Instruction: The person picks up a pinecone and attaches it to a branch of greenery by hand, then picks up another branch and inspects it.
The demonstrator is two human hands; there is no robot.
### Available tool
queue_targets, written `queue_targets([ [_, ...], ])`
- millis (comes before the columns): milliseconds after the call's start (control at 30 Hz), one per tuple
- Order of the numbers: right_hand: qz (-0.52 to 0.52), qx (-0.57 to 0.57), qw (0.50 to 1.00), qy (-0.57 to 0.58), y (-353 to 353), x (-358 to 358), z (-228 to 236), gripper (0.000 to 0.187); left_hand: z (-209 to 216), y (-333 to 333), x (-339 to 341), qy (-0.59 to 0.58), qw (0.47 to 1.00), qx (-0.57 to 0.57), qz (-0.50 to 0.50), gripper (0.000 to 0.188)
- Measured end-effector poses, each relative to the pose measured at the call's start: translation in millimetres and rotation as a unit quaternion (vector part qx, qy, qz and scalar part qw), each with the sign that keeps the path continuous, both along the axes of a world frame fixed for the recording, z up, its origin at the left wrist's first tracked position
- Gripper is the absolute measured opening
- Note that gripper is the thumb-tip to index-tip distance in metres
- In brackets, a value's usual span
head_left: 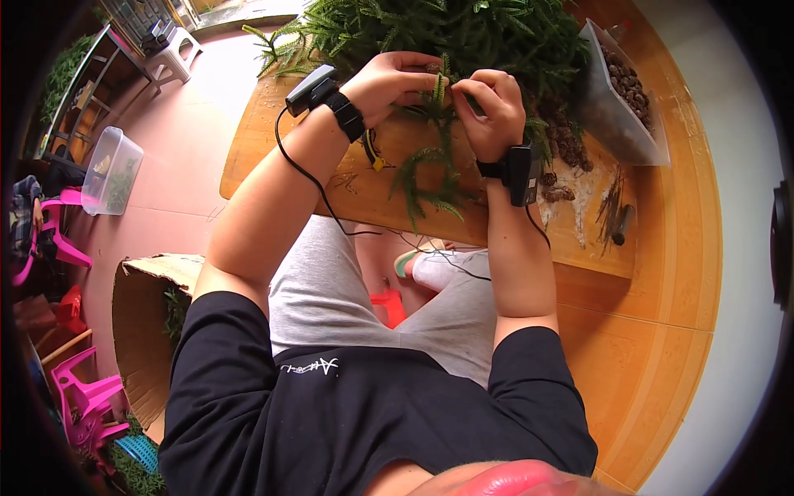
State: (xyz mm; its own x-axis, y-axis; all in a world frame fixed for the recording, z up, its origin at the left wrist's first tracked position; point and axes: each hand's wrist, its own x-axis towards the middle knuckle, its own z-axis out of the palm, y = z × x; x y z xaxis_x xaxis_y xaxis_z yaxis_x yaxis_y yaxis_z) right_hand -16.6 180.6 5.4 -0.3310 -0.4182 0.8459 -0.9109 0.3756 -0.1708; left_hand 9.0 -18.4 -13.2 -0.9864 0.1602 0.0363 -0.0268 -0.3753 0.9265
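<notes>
Both my hands are raised over the wooden table (273, 128), close together at an artificial pine branch (447, 145). My left hand (385, 87) is closed around the branch's upper part, thumb and fingers pointing right. A brown pine cone (433, 69) shows at its fingertips. Just to the right, my right hand (495, 116) is closed in a pinch beside the stem; what lies between those fingertips is too small to make out. Green side twigs hang below my hands toward the table's near edge. Under my left wrist lies a dark tool with a yellow end (377, 162), partly hidden.
A heap of green branches (463, 33) covers the table's far side. At right stand a clear bin (657, 149) of pine cones, loose cones (566, 147) and thin dark wires (610, 202). An open cardboard box (136, 331), a clear tub (112, 169) and pink stools (87, 401) are at left.
</notes>
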Motion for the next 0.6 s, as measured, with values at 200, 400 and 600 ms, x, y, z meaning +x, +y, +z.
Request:
queue_targets([
  [200,0.027,0.000,0.999,0.026,-0.7,-1.0,1.1,0.017,3.3,1.5,1.9,-0.008,1.000,-0.008,0.002,0.056],
  [400,0.004,0.000,1.000,0.009,-1.4,1.3,-3.1,0.015,4.9,2.5,2.6,-0.008,1.000,-0.014,0.003,0.058],
  [600,-0.017,-0.001,1.000,0.005,-3.0,4.2,-2.1,0.013,7.1,6.4,4.6,0.001,0.999,-0.017,0.038,0.055],
])
